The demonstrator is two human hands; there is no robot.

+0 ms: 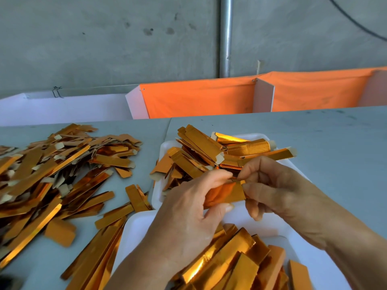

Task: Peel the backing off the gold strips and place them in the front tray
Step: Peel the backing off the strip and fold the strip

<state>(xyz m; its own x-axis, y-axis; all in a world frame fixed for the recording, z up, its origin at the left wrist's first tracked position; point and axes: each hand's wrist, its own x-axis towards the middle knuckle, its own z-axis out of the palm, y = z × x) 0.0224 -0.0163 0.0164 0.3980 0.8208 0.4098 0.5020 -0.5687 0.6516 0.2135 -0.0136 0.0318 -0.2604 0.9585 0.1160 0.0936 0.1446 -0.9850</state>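
Note:
My left hand point(188, 208) grips a short gold strip point(225, 193) between thumb and fingers, above the gap between two white trays. My right hand point(272, 187) pinches the strip's right end with thumb and forefinger. The front tray point(134, 231) lies nearest me and holds several long gold strips point(228, 260). The rear tray point(165, 147) behind my hands is heaped with gold strips point(205, 151) that show pale tabs at their ends.
A large loose pile of gold strips point(52, 172) covers the grey table point(335, 143) on the left. More strips point(98, 254) lie beside the front tray's left edge. Orange cloth dividers point(199, 99) and a white bin point(62, 109) stand behind the table.

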